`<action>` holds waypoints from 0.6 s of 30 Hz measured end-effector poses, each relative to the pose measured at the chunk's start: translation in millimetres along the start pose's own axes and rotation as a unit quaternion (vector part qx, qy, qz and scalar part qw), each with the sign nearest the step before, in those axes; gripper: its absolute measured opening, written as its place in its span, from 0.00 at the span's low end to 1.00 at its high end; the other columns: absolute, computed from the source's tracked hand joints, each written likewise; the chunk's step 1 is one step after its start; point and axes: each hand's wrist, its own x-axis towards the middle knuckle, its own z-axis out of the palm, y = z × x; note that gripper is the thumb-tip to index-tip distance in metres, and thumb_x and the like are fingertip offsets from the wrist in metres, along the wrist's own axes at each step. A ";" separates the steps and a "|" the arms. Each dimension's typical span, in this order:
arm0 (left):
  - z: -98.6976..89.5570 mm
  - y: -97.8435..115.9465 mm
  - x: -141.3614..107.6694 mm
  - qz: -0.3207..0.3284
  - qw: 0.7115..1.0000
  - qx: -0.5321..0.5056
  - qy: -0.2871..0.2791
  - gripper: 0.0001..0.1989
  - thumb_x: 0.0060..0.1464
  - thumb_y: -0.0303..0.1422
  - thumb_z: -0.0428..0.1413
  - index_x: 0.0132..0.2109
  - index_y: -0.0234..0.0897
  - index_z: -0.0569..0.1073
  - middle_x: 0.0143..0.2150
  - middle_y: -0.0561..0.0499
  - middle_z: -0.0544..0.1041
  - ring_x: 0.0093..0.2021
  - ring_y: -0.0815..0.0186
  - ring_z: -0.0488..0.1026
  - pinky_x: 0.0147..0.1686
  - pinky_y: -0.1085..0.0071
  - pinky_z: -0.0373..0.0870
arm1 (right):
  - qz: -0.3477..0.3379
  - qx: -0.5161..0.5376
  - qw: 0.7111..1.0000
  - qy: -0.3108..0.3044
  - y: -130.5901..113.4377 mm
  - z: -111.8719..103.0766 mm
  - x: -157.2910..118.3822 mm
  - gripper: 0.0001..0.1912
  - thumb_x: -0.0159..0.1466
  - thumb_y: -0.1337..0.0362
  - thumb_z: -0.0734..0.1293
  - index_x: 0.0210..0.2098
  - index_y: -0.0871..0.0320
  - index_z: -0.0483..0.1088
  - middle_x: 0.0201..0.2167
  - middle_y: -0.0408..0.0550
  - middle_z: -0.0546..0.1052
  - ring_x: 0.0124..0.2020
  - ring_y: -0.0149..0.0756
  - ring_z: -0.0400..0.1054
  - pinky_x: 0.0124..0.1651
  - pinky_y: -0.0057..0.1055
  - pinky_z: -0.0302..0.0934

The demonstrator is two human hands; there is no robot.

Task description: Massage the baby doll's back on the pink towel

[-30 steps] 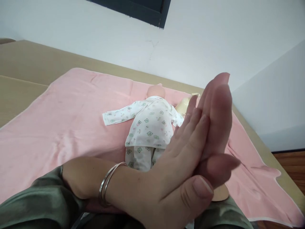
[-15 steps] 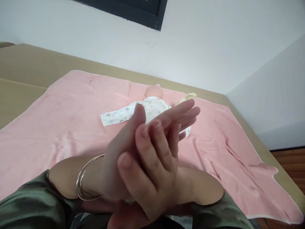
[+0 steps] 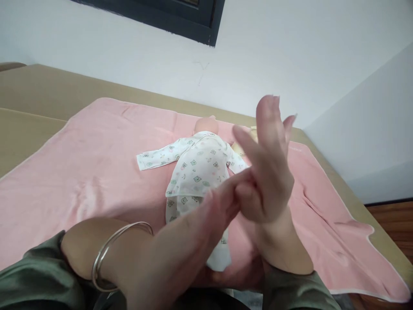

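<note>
My left hand [image 3: 190, 232], with thin bangles [image 3: 105, 258] at its wrist, reaches forward and right with its fingers stretched out. Its fingertips press against the base of my right hand [image 3: 271, 163]. That right hand points upward, fingers spread and slightly bent, holding no object. Both hands are somewhat smeared by motion. Behind them a baby doll [image 3: 198, 165] lies on its back in white printed clothes, one sleeve out to the left. My forearms and hands cover part of its lower body and its other sleeve.
The pink blanket [image 3: 106, 150] under the doll lies over a tan padded surface [image 3: 29, 92] against a white wall. A pale yellow item [image 3: 238, 149], partly hidden, lies beside the doll. A dark frame [image 3: 193, 21] is on the wall; wooden floor [image 3: 392, 224] shows at right.
My hands were crossed palm to palm; now the right one has risen and turned upward, and the left has slid to its base. More of the doll's clothes shows.
</note>
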 end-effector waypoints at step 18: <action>-139.5 -128.8 139.7 0.043 0.832 0.497 0.243 0.25 0.66 0.35 0.46 0.64 0.29 0.71 0.72 0.35 0.68 0.77 0.49 0.57 0.78 0.48 0.48 | 0.200 -0.038 0.970 -0.131 111.4 108.4 -11.2 0.27 0.67 0.69 0.58 0.62 0.65 0.73 0.68 0.60 0.72 0.74 0.48 0.60 0.78 0.53 0.49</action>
